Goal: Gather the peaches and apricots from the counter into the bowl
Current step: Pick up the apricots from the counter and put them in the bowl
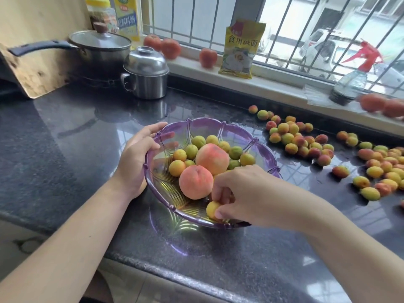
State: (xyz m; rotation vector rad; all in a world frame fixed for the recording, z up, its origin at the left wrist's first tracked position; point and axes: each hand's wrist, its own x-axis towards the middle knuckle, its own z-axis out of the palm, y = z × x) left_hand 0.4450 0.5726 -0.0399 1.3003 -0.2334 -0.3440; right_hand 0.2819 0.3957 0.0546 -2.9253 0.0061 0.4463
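Behind, yellow packet labelled 食用碱面 on windowsill.

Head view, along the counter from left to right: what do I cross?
left hand on the rim → purple bowl → nearer heap of apricots → farther scatter of apricots.

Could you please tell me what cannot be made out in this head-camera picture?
- The right hand covers part of the purple glass bowl; fruit beneath it is hidden, apart from one small yellow apricot at its fingertips.
- The scattered apricots on the counter run past the right edge; their count is unknowable.
- The red fruit on the right sill is blurred.
- The lidded steel pot hides its contents.
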